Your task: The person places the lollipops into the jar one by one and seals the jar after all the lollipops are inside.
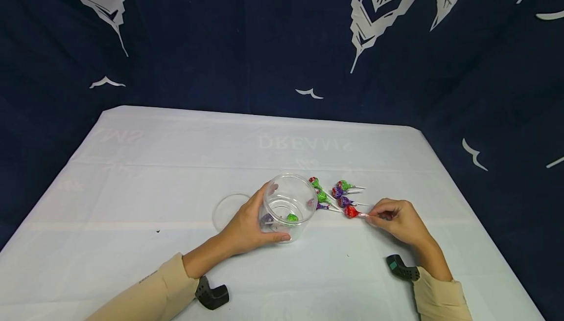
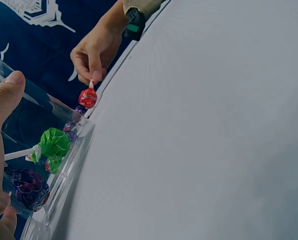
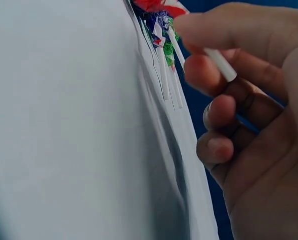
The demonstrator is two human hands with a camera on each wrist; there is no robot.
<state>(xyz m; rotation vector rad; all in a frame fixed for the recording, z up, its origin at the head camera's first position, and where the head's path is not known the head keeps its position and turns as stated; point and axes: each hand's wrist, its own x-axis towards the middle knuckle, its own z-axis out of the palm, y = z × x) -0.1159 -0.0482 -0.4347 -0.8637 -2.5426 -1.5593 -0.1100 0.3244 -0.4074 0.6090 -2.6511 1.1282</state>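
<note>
My left hand [image 1: 246, 230] grips a clear plastic jar [image 1: 296, 233] round its side, and the jar's open mouth faces up in the head view. Inside the jar lie a green-wrapped lollipop [image 2: 55, 144] and a dark purple one [image 2: 29, 190]. With thumb and forefinger, my right hand [image 1: 398, 220] pinches the white stick of a red lollipop [image 1: 351, 212]. In the right wrist view, the stick's end [image 3: 223, 67] pokes out between those fingers. Several green and purple lollipops [image 1: 343, 202] lie to the right of the jar, some partly seen through its wall.
A thin clear round lid [image 1: 214, 213] lies left of the jar, partly behind my left hand. White cloth covers the table [image 1: 132, 189]. A dark blue patterned curtain [image 1: 246, 42] hangs behind it. Black devices [image 1: 212, 295] sit at both wrists.
</note>
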